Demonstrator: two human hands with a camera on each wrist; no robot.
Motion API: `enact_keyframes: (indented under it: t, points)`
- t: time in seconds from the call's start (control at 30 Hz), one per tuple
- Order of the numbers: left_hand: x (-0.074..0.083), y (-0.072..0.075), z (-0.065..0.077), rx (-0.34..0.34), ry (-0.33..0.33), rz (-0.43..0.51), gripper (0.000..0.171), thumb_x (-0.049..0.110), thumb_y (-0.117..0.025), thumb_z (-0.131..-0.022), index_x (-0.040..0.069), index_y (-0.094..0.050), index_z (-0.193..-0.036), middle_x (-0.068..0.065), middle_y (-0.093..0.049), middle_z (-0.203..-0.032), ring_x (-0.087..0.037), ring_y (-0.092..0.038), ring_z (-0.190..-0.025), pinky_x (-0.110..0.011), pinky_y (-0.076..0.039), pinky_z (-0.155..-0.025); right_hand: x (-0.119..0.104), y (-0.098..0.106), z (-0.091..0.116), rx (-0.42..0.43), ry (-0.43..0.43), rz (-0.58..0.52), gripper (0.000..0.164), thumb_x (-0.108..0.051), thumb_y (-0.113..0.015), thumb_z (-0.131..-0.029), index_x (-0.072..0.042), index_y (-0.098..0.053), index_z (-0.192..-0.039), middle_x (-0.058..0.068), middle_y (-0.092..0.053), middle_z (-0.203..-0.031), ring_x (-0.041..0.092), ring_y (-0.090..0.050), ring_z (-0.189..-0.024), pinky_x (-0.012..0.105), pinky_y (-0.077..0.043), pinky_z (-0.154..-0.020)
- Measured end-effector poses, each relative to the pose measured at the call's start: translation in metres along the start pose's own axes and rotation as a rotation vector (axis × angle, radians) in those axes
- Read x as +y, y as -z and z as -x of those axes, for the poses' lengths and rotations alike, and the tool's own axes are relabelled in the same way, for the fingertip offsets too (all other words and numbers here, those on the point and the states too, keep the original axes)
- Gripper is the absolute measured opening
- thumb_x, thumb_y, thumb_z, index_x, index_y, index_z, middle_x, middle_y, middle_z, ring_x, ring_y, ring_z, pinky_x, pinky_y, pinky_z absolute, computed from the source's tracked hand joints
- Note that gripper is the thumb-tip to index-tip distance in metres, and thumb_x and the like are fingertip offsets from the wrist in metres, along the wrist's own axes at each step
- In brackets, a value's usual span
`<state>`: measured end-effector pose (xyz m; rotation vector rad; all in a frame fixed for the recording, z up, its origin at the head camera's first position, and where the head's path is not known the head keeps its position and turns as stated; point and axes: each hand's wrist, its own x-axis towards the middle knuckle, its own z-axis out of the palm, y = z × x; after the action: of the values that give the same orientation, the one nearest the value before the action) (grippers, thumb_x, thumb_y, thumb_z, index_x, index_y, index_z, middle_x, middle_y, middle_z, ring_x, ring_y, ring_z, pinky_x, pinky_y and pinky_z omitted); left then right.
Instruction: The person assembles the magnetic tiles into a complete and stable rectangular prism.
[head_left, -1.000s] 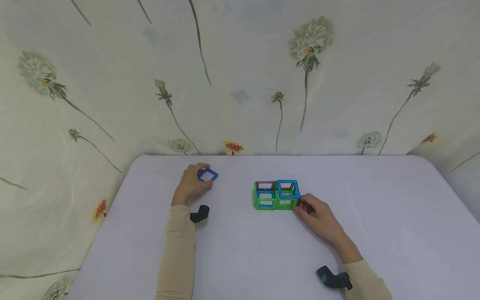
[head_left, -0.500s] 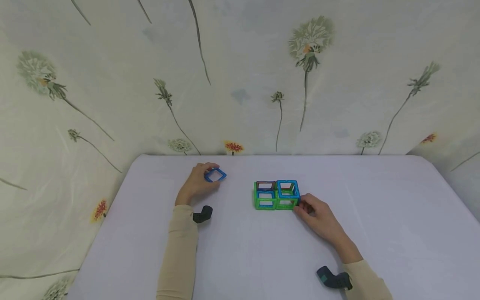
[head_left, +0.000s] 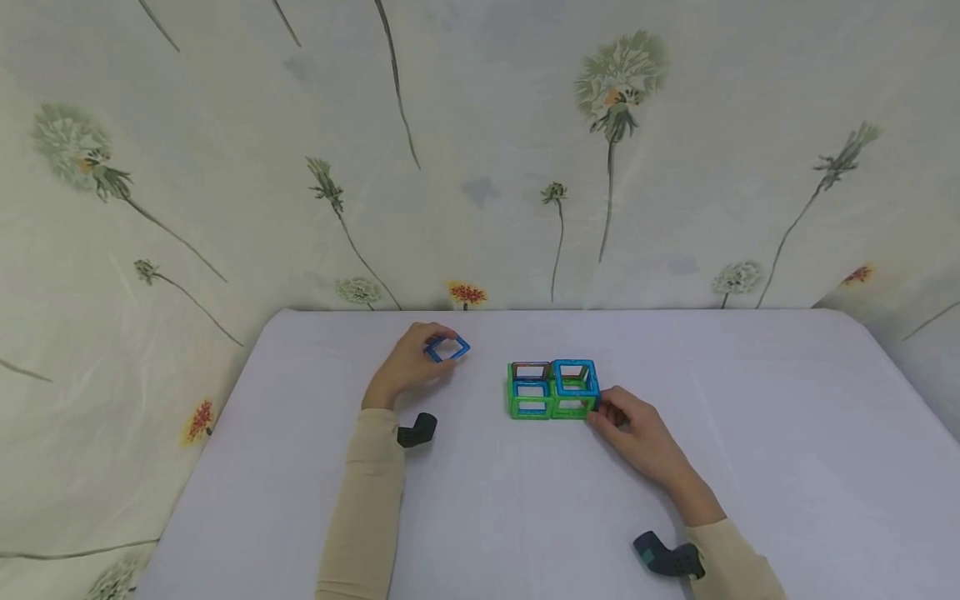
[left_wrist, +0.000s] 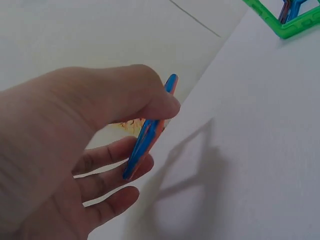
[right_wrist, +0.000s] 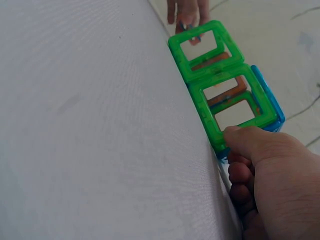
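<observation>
My left hand (head_left: pixel 408 360) pinches a square magnetic tile (head_left: pixel 462 352) between thumb and fingers, above the back left of the table. In the left wrist view this tile (left_wrist: pixel 142 145) appears edge-on, blue with a reddish side. To its right stands a block of two joined cubes (head_left: pixel 553 402) built from magnetic tiles, with green fronts and a blue tile topping the right cube. My right hand (head_left: pixel 641 433) pinches the block's right end. The right wrist view shows the thumb (right_wrist: pixel 245 137) on a green front frame (right_wrist: pixel 200 102); the other fingers are partly hidden behind.
A white-covered table (head_left: pixel 495 517) extends under both hands. Behind it rises a curtain (head_left: pixel 480 167) printed with dandelions. Dark camera mounts sit at the left wrist (head_left: pixel 417 430) and right wrist (head_left: pixel 667 557).
My left hand has moved rightward with the tile, closer to the cubes. The right hand and the block have stayed in place.
</observation>
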<state>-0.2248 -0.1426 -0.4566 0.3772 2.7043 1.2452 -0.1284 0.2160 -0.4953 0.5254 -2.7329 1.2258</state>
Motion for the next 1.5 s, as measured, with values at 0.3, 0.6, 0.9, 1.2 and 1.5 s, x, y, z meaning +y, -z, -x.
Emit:
enact_keyframes:
  t: [0.3,0.6,0.9,1.2,1.5]
  points:
    - [0.014,-0.001,0.0,-0.023,-0.056,-0.003,0.043,0.015,-0.072,-0.08,0.014,-0.059,-0.121,-0.005,-0.052,-0.125,-0.023,-0.051,-0.117,-0.041,-0.041,-0.103,0.0,0.0,-0.001,0.004,0.003,-0.001,0.015,-0.016,-0.068,-0.087,-0.019,-0.057,-0.098,-0.008,-0.049,-0.077,0.004,-0.046,-0.072,0.018,-0.042,-0.061]
    - [0.019,-0.006,-0.003,-0.046,-0.236,0.0,0.042,0.012,-0.071,-0.082,0.013,-0.057,-0.122,-0.006,-0.047,-0.125,-0.026,-0.05,-0.116,-0.043,-0.041,-0.104,0.001,-0.001,-0.001,0.007,0.0,0.001,0.014,-0.016,-0.067,-0.087,-0.019,-0.058,-0.097,-0.008,-0.049,-0.077,0.004,-0.046,-0.072,0.017,-0.042,-0.061]
    - [0.023,-0.013,-0.004,-0.065,-0.293,0.022,0.044,0.015,-0.071,-0.084,0.013,-0.055,-0.125,-0.001,-0.049,-0.125,-0.025,-0.05,-0.118,-0.041,-0.044,-0.102,0.002,-0.001,-0.001,0.004,-0.006,0.0,0.014,-0.017,-0.067,-0.088,-0.02,-0.058,-0.098,-0.008,-0.048,-0.078,0.005,-0.046,-0.073,0.018,-0.041,-0.061]
    - [0.03,-0.016,-0.003,-0.099,-0.289,0.039,0.046,0.023,-0.07,-0.085,0.017,-0.053,-0.127,0.005,-0.053,-0.131,-0.012,-0.049,-0.123,-0.032,-0.041,-0.107,0.003,-0.001,-0.002,0.002,-0.009,-0.003,0.014,-0.018,-0.067,-0.088,-0.02,-0.057,-0.099,-0.008,-0.049,-0.078,0.005,-0.046,-0.073,0.018,-0.042,-0.062]
    - [0.038,-0.019,-0.003,-0.128,-0.316,0.075,0.048,0.029,-0.07,-0.085,0.022,-0.052,-0.129,0.008,-0.053,-0.132,-0.01,-0.05,-0.123,-0.033,-0.04,-0.107,0.003,0.0,-0.001,-0.003,-0.009,-0.002,0.014,-0.018,-0.066,-0.088,-0.018,-0.057,-0.099,-0.007,-0.049,-0.078,0.005,-0.046,-0.074,0.017,-0.042,-0.062]
